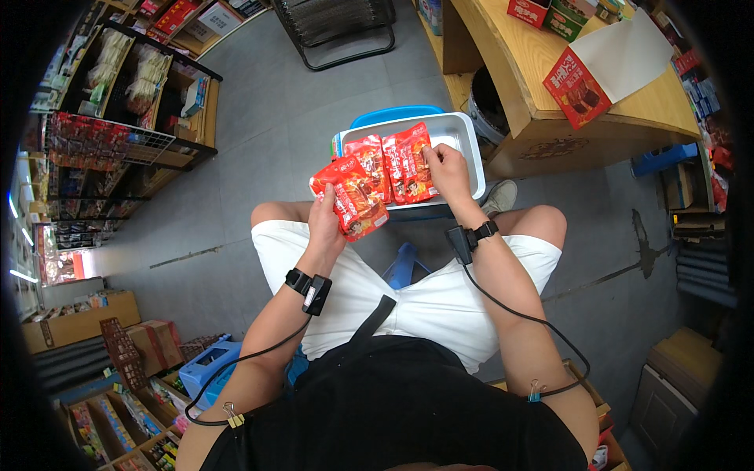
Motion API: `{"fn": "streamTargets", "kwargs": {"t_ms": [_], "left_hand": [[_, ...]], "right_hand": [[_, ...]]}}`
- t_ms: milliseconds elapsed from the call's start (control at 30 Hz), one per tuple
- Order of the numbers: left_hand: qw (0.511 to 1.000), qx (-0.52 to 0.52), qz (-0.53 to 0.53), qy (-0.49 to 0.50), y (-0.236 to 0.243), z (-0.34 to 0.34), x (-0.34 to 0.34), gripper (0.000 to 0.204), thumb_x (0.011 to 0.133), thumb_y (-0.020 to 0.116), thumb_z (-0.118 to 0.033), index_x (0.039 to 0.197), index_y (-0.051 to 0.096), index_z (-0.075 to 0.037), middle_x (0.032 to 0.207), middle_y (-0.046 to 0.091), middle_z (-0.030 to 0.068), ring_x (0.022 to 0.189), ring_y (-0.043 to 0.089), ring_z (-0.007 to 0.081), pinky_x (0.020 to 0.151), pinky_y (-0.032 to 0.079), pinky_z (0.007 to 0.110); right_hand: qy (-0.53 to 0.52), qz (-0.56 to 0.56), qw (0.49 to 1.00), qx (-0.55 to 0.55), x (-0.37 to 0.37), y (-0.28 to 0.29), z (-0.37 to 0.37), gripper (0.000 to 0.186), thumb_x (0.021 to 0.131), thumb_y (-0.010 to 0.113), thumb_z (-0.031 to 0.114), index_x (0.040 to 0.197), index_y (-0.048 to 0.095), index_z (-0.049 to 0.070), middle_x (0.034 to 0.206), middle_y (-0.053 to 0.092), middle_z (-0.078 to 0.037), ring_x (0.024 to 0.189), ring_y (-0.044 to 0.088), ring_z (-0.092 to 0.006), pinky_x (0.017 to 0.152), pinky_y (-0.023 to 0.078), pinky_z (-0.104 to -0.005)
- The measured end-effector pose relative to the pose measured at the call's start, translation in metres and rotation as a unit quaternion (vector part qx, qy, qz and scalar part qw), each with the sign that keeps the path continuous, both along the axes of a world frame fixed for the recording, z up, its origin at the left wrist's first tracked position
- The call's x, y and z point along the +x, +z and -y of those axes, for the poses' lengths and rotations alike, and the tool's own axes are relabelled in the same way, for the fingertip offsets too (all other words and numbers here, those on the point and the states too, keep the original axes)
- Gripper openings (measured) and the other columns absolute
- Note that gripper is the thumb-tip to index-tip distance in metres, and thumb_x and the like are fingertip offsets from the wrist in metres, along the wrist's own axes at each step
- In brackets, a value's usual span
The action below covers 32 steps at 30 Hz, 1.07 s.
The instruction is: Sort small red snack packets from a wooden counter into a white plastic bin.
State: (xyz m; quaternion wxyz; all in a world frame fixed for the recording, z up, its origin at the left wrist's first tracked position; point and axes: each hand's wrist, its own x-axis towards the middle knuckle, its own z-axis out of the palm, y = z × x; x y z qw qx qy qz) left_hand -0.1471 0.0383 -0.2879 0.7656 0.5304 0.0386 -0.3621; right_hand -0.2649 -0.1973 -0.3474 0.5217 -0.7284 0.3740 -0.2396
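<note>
My left hand [323, 224] pinches a glossy red snack packet [360, 206] by its left side, tilted above the near left edge of a white tray [474, 149]. With thumb and fingers closed, my right hand [448, 171] grips the right edge of another red snack packet [407, 174] over the tray. Between the two shows a third red packet [366, 149], partly covered by the left one; whether it rests on something or is held, I cannot tell. The packets hide much of the tray's inside.
A blue stool [402, 263] stands between my knees. To the right is a wooden counter [510, 145] with an opened red carton [580, 85] on it, a bin [481, 110] beside it. Store shelves [126, 118] line the left, and a black folding chair [338, 31] stands ahead.
</note>
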Motion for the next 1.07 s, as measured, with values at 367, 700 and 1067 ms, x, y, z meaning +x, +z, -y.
{"fn": "streamTargets", "kwargs": {"t_ms": [367,700,1067], "left_hand": [[1.0,-0.007,0.007,-0.005,-0.007,-0.003,-0.005,0.037,0.111,0.046,-0.028,0.137,0.049,-0.001,0.13,0.066,0.0149,0.112,0.07,0.0238,0.095,0.059,0.04],[1.0,-0.004,0.0,-0.007,-0.011,-0.002,-0.009,0.037,0.111,0.048,-0.028,0.135,0.049,0.0,0.128,0.066,0.0147,0.11,0.071,0.0234,0.095,0.06,0.04],[0.999,0.019,0.01,-0.037,-0.018,-0.004,-0.009,0.043,0.105,0.061,-0.025,0.139,0.049,0.0,0.127,0.067,0.0136,0.11,0.071,0.0227,0.095,0.059,0.038]], "right_hand": [[0.054,-0.125,0.969,-0.205,-0.001,0.004,-0.014,0.04,0.089,0.075,0.037,0.1,0.066,0.0,0.085,0.072,-0.024,0.082,0.07,-0.043,0.074,0.054,-0.0513],[0.12,-0.201,0.959,-0.158,-0.004,0.018,-0.013,0.044,0.084,0.079,0.033,0.106,0.064,-0.001,0.09,0.073,-0.023,0.088,0.071,-0.041,0.075,0.057,-0.0502],[0.106,-0.243,0.955,-0.131,-0.003,0.025,-0.012,0.042,0.087,0.075,0.038,0.107,0.065,0.003,0.094,0.075,-0.021,0.091,0.072,-0.0416,0.078,0.056,-0.0523]]}}
